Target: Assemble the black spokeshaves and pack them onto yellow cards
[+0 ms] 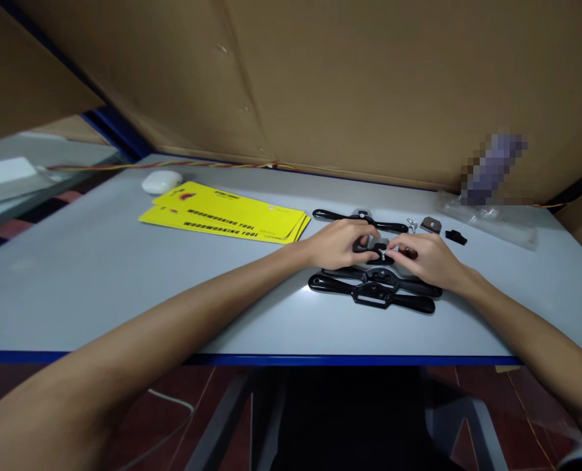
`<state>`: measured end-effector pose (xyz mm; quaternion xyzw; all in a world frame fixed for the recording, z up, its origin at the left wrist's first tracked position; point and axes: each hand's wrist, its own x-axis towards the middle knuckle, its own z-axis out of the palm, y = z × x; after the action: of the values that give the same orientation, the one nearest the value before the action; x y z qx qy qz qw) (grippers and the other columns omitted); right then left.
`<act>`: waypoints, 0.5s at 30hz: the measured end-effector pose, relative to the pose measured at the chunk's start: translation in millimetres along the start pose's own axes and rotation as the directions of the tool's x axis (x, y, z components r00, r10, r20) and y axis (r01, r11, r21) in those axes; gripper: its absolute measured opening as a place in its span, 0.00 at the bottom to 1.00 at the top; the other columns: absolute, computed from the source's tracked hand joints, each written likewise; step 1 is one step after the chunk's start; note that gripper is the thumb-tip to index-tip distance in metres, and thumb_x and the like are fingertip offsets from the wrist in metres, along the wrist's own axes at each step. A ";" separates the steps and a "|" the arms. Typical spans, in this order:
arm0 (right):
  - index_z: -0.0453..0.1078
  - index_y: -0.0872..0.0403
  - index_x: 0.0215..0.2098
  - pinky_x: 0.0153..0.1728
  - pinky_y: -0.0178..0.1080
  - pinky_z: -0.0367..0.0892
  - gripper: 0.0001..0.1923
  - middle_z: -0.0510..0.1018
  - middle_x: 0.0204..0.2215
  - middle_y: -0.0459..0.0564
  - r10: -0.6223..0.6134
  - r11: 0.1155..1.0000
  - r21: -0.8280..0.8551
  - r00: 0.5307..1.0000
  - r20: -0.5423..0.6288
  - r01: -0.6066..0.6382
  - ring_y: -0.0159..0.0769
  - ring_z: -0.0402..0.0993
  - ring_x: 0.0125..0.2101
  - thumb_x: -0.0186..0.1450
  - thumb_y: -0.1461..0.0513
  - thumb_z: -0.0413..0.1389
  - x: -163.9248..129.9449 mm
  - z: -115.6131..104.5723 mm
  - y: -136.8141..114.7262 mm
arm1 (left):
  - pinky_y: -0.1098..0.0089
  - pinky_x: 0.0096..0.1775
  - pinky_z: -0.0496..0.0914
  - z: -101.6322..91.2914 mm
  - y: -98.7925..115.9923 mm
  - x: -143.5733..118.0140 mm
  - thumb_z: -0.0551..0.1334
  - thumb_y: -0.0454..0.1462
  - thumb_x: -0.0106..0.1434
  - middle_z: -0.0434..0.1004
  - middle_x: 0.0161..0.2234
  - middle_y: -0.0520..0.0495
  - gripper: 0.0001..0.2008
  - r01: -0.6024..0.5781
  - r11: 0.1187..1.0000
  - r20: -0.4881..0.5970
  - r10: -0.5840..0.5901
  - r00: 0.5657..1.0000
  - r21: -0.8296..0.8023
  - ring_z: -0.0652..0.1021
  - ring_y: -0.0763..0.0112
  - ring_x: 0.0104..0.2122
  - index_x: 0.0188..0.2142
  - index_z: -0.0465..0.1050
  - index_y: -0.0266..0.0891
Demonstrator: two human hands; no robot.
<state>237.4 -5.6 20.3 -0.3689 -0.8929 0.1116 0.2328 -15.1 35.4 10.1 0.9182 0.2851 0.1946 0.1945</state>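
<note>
Grey counter (99,275) under cardboard walls, my left hand (337,243) curled steadying a black spokeshave (376,252), right hand (431,258) pinching its silver wing screw (383,254), two more spokeshaves (372,291) nearer me, yellow cards (224,219) to the left.

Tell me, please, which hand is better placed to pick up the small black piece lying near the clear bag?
Probably the right hand. It rests nearer the small black piece, with bare table between them. The left hand would have to cross over the right hand and the tool they both hold.
</note>
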 end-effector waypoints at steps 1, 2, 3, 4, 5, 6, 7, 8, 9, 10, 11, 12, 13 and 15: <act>0.78 0.52 0.41 0.33 0.39 0.64 0.13 0.81 0.28 0.48 0.005 1.000 0.003 1.000 0.001 -0.005 0.34 0.70 0.26 0.74 0.55 0.54 0.5 0.6 -0.3 | 0.65 0.37 0.64 0.1 -0.1 -0.1 0.60 0.50 0.68 0.75 0.33 0.48 0.19 0.000 1.000 0.001 0.000 1.000 0.000 0.73 0.65 0.32 0.45 0.77 0.37; 0.78 0.52 0.40 0.33 0.39 0.64 0.13 0.81 0.28 0.48 0.010 1.000 0.003 1.000 0.001 -0.011 0.34 0.70 0.26 0.74 0.55 0.54 1.1 1.1 -0.7 | 0.65 0.37 0.64 0.2 -0.3 -0.2 0.60 0.50 0.68 0.75 0.33 0.48 0.19 0.001 1.000 0.002 -0.001 1.000 0.000 0.73 0.65 0.32 0.45 0.77 0.37; 0.78 0.52 0.40 0.34 0.39 0.64 0.13 0.81 0.28 0.48 0.017 1.000 0.003 1.000 0.001 -0.017 0.34 0.70 0.26 0.74 0.55 0.54 1.7 1.5 -1.1 | 0.65 0.37 0.64 0.4 -0.6 -0.2 0.60 0.49 0.68 0.74 0.32 0.48 0.19 0.003 1.000 0.002 -0.003 1.000 0.000 0.73 0.65 0.32 0.45 0.77 0.37; 0.78 0.52 0.40 0.34 0.39 0.63 0.13 0.81 0.28 0.48 0.022 1.000 0.003 1.000 -0.003 -0.022 0.34 0.70 0.26 0.74 0.55 0.54 2.3 1.8 -1.7 | 0.65 0.37 0.64 0.6 -1.0 -0.2 0.60 0.49 0.67 0.74 0.32 0.48 0.19 0.005 1.000 0.002 -0.005 1.000 0.000 0.73 0.65 0.32 0.45 0.77 0.37; 0.78 0.52 0.40 0.34 0.39 0.63 0.13 0.81 0.28 0.48 0.028 1.000 0.003 1.000 -0.010 -0.028 0.34 0.70 0.26 0.74 0.55 0.54 2.8 2.0 -2.2 | 0.65 0.37 0.64 0.8 -1.4 -0.3 0.60 0.49 0.67 0.75 0.32 0.48 0.19 0.006 1.000 0.002 -0.006 1.000 -0.001 0.73 0.65 0.32 0.45 0.77 0.37; 0.78 0.52 0.39 0.34 0.39 0.63 0.13 0.80 0.28 0.47 0.034 0.999 0.004 0.999 -0.016 -0.034 0.34 0.70 0.26 0.73 0.55 0.55 3.3 2.1 -2.9 | 0.65 0.37 0.64 1.0 -1.7 -0.2 0.60 0.49 0.67 0.75 0.33 0.48 0.18 0.008 1.000 0.001 -0.008 1.000 -0.002 0.74 0.65 0.32 0.45 0.77 0.37; 0.78 0.52 0.39 0.34 0.39 0.63 0.13 0.80 0.28 0.47 0.041 0.999 0.005 0.999 -0.020 -0.041 0.34 0.70 0.26 0.73 0.55 0.55 3.7 2.2 -3.6 | 0.65 0.37 0.64 1.2 -1.9 -0.2 0.61 0.49 0.67 0.75 0.33 0.48 0.18 0.009 1.000 0.002 -0.009 1.000 -0.003 0.74 0.64 0.32 0.45 0.77 0.37; 0.78 0.52 0.38 0.34 0.39 0.63 0.12 0.80 0.28 0.47 0.050 0.999 0.008 0.999 -0.020 -0.050 0.34 0.69 0.26 0.72 0.55 0.56 4.0 2.3 -4.5 | 0.65 0.37 0.64 1.3 -2.0 -0.1 0.61 0.49 0.67 0.75 0.33 0.48 0.18 0.010 1.000 0.002 -0.010 1.000 -0.003 0.74 0.64 0.33 0.45 0.77 0.37; 0.78 0.52 0.38 0.33 0.39 0.62 0.12 0.80 0.28 0.47 0.058 0.998 0.011 0.998 -0.020 -0.058 0.34 0.69 0.26 0.72 0.56 0.56 4.3 2.4 -5.4 | 0.65 0.38 0.64 1.4 -2.0 0.1 0.61 0.49 0.67 0.76 0.33 0.48 0.18 0.011 1.000 0.003 -0.011 1.000 -0.002 0.74 0.64 0.33 0.45 0.77 0.37; 0.78 0.52 0.37 0.33 0.38 0.62 0.11 0.80 0.28 0.47 0.069 0.998 0.016 0.997 -0.018 -0.069 0.33 0.69 0.26 0.72 0.56 0.56 4.5 2.7 -6.4 | 0.65 0.38 0.64 1.5 -1.8 0.3 0.61 0.49 0.67 0.76 0.33 0.48 0.18 0.013 1.000 0.004 -0.013 1.000 -0.001 0.74 0.65 0.33 0.45 0.77 0.37; 0.78 0.52 0.37 0.33 0.38 0.62 0.11 0.80 0.28 0.46 0.082 0.996 0.018 0.997 -0.015 -0.082 0.33 0.69 0.26 0.72 0.56 0.57 4.6 3.0 -7.5 | 0.65 0.38 0.64 1.6 -1.6 0.6 0.61 0.49 0.67 0.75 0.33 0.48 0.18 0.014 1.000 0.004 -0.014 1.000 0.000 0.74 0.65 0.33 0.45 0.77 0.37; 0.77 0.53 0.37 0.33 0.38 0.61 0.10 0.80 0.27 0.46 0.096 0.995 0.020 0.995 -0.015 -0.096 0.33 0.69 0.26 0.72 0.57 0.57 4.8 3.4 -8.5 | 0.65 0.37 0.64 1.6 -1.3 0.9 0.61 0.49 0.67 0.75 0.33 0.48 0.18 0.015 1.000 0.005 -0.015 1.000 0.001 0.74 0.65 0.32 0.45 0.77 0.37; 0.77 0.53 0.36 0.33 0.38 0.61 0.10 0.79 0.27 0.46 0.110 0.994 0.020 0.994 -0.014 -0.110 0.32 0.68 0.26 0.71 0.57 0.57 5.0 3.8 -9.4 | 0.65 0.37 0.64 1.7 -1.1 1.2 0.61 0.49 0.67 0.75 0.33 0.48 0.19 0.014 1.000 0.006 -0.014 1.000 -0.001 0.73 0.65 0.32 0.45 0.77 0.36; 0.76 0.53 0.35 0.32 0.38 0.59 0.10 0.78 0.26 0.45 0.132 0.991 0.021 0.991 -0.007 -0.132 0.32 0.68 0.26 0.71 0.58 0.58 5.5 4.3 -11.0 | 0.66 0.37 0.64 2.0 -1.0 1.7 0.61 0.49 0.67 0.75 0.33 0.48 0.19 0.012 1.000 0.006 -0.012 1.000 -0.003 0.73 0.66 0.32 0.45 0.77 0.36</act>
<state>225.1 -9.5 22.5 -0.4253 -0.8643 0.1345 0.2322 -13.3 36.8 8.4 0.9168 0.2898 0.1909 0.1977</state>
